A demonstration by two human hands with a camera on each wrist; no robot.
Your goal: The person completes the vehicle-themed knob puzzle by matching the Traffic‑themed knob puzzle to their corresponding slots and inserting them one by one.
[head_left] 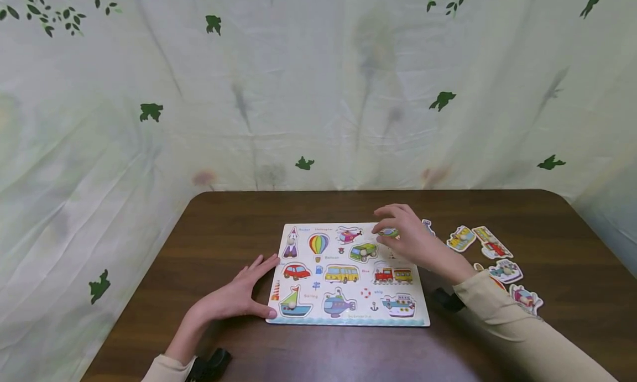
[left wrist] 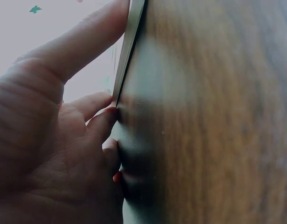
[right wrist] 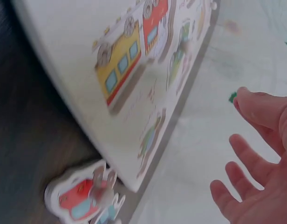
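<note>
White board: steady its left edge, your left hand unclenched; right hand, apparently empty, over far-right corner.

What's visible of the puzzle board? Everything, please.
The puzzle board is a thin white rectangle, apparently wood or stiff board, with colourful vehicle pictures, printed words and a blue wavy strip along its near edge. It lies flat on the brown table. The left hand touches its left edge; the right hand hovers over its far right corner, partly hiding it.
</note>
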